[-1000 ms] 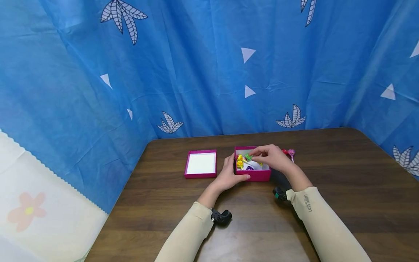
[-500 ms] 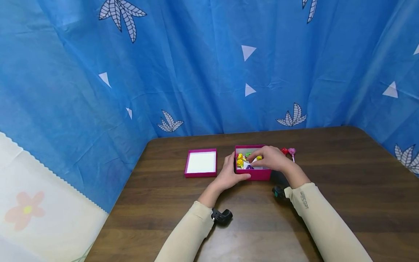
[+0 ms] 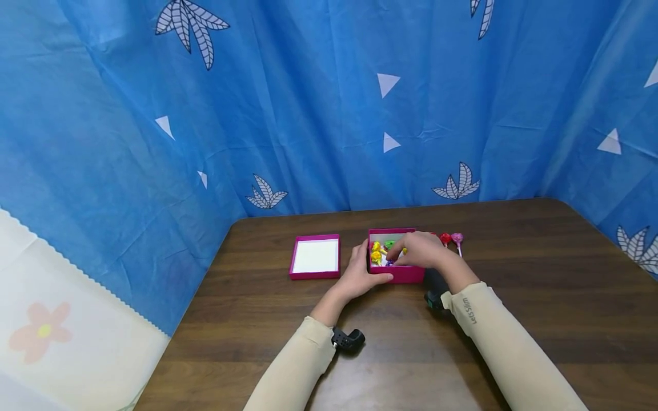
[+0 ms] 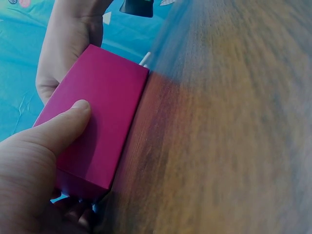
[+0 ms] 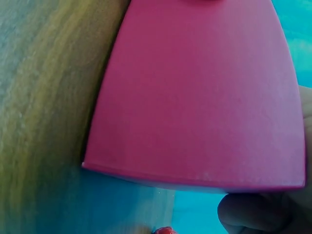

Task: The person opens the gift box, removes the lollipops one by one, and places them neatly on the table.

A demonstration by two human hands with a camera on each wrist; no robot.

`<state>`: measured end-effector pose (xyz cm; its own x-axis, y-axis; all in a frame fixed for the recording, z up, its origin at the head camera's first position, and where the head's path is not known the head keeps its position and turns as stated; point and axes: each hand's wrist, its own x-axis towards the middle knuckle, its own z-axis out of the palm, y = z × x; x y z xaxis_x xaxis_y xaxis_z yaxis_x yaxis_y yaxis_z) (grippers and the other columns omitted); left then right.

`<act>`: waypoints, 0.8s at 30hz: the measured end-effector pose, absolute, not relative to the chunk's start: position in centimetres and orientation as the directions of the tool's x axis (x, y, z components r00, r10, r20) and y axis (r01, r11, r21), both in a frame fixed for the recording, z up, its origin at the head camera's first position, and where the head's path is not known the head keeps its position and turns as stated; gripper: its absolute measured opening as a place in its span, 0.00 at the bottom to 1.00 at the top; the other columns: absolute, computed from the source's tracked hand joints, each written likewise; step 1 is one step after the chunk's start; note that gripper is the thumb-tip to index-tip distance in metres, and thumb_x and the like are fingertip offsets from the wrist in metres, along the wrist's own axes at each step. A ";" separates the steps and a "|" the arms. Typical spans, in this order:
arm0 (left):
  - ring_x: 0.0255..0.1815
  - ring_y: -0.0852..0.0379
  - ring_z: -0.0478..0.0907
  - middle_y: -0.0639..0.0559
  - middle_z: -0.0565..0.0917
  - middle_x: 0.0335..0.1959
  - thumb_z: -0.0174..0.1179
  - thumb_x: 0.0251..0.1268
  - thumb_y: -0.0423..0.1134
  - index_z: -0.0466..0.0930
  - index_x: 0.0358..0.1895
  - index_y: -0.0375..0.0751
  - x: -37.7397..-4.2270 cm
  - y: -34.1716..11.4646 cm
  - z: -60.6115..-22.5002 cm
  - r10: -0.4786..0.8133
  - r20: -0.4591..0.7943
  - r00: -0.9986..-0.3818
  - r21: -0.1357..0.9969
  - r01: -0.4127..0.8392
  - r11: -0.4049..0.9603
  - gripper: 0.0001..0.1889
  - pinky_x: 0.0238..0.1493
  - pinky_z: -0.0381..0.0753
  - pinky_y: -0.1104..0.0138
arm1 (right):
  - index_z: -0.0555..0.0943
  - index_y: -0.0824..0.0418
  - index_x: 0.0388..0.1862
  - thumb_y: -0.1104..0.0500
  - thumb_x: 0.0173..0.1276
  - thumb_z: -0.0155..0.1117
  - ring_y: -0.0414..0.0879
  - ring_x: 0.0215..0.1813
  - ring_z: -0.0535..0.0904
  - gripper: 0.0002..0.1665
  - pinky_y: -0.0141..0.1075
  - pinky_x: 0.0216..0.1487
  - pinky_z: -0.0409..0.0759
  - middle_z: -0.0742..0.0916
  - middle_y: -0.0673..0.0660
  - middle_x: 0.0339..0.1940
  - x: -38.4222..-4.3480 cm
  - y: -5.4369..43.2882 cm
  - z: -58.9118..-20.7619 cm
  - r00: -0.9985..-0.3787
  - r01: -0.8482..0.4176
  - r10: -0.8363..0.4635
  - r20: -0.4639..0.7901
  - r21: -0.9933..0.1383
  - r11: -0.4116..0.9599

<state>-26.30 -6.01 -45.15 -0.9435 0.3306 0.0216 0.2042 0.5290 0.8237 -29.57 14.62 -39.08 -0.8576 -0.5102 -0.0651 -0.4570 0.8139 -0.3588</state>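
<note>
In the head view an uncovered magenta box [image 3: 406, 275] with a white inside stands on the table. Two yellow lollipops [image 3: 377, 257], a green one [image 3: 390, 244] and a purple one [image 3: 389, 263] show inside it. My left hand [image 3: 356, 277] holds the box at its near left corner. Its thumb [image 4: 73, 122] lies on the front wall in the left wrist view. My right hand [image 3: 418, 249] reaches over the box's right end, fingertips down inside beside the purple lollipop. Whether they pinch it is hidden. A bit of yellow shows by that hand's knuckles.
The box's lid [image 3: 316, 257], white inside up, lies left of the box. Right of the box, past my right hand, lie a red lollipop [image 3: 445, 238] and a pink one [image 3: 457, 238]. A blue curtain [image 3: 329, 114] hangs behind the brown table [image 3: 247, 308].
My right hand has let go of the green lollipop, which stays at the back of the box, and has moved nearer to the purple one. My left hand has stayed on the box.
</note>
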 end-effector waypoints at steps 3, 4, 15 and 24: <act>0.78 0.47 0.58 0.44 0.54 0.78 0.70 0.57 0.56 0.40 0.82 0.45 -26.3 -6.0 -45.2 0.334 0.025 -0.942 0.824 0.208 0.526 0.57 0.75 0.66 0.50 | 0.89 0.43 0.49 0.48 0.56 0.78 0.49 0.53 0.81 0.20 0.52 0.51 0.81 0.91 0.48 0.47 -29.6 14.6 -39.2 -0.852 -0.462 -0.518 -0.073 -0.356 0.812; 0.78 0.46 0.58 0.44 0.54 0.77 0.70 0.57 0.56 0.40 0.82 0.45 -26.3 -6.0 -45.2 0.334 0.026 -0.942 0.825 0.209 0.525 0.57 0.76 0.66 0.49 | 0.89 0.43 0.49 0.48 0.56 0.78 0.48 0.53 0.81 0.20 0.52 0.51 0.81 0.91 0.48 0.47 -29.6 14.6 -39.2 -0.851 -0.465 -0.520 -0.074 -0.356 0.811; 0.78 0.47 0.57 0.45 0.54 0.78 0.70 0.58 0.56 0.39 0.82 0.46 -26.3 -6.1 -45.1 0.327 0.006 -0.945 0.820 0.192 0.539 0.57 0.76 0.65 0.49 | 0.89 0.42 0.49 0.46 0.56 0.78 0.47 0.52 0.81 0.20 0.51 0.52 0.81 0.91 0.47 0.46 -29.7 14.6 -39.2 -0.856 -0.450 -0.508 -0.089 -0.354 0.820; 0.78 0.47 0.57 0.45 0.55 0.77 0.70 0.57 0.56 0.40 0.82 0.46 -26.3 -6.0 -45.1 0.326 0.013 -0.945 0.824 0.195 0.532 0.57 0.76 0.65 0.50 | 0.89 0.43 0.50 0.47 0.55 0.78 0.48 0.53 0.81 0.21 0.52 0.52 0.81 0.90 0.48 0.47 -29.7 14.5 -39.3 -0.861 -0.448 -0.502 -0.080 -0.346 0.824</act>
